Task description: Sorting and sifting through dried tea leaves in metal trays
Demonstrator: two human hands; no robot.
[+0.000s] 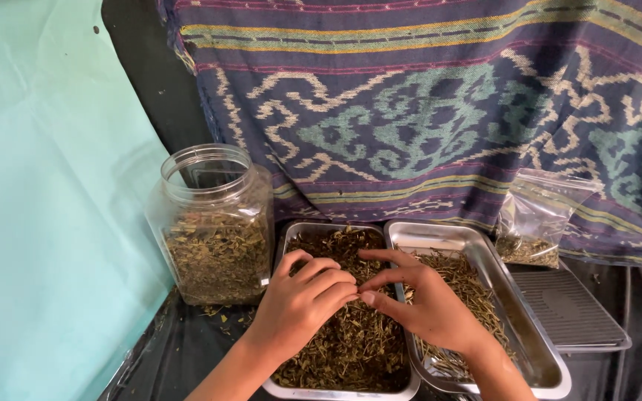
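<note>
shiny metal trays (477, 241), clear glossy plastic jar (213, 186), woven patterned cloth (425, 111)

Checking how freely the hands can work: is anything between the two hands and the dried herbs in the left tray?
Nothing visible. The left hand and right hand rest directly over the dried herbs in the left metal tray, fingertips meeting above them. The plastic jar stands off to the left side.

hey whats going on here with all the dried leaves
A person has both hands over two metal trays of dried herbs. The left hand and right hand meet fingertip to fingertip above the left tray, pinching bits of leaf. The right tray holds mostly stems. A clear jar of herbs stands to the left, a small plastic bag to the right.
</note>
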